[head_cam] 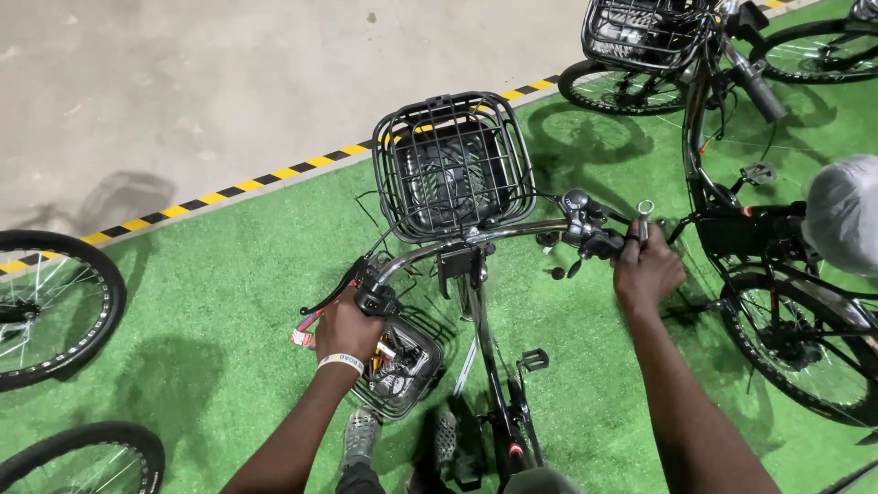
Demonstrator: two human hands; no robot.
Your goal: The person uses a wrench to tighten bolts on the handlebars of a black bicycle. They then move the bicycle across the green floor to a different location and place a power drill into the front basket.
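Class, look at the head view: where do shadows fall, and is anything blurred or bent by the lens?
Head view: lit from overhead, bike shadows fall soft on the green turf and concrete; the basket and both hands, left and right, are sharp; the wide lens curves the striped line; no strong glare.

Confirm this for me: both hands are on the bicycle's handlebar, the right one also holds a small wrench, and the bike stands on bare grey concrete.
Not quite. The left hand and right hand do grip the handlebar, and the right one holds a small wrench. But the head view shows the bicycle standing on green artificial turf; the grey concrete lies beyond the striped line.
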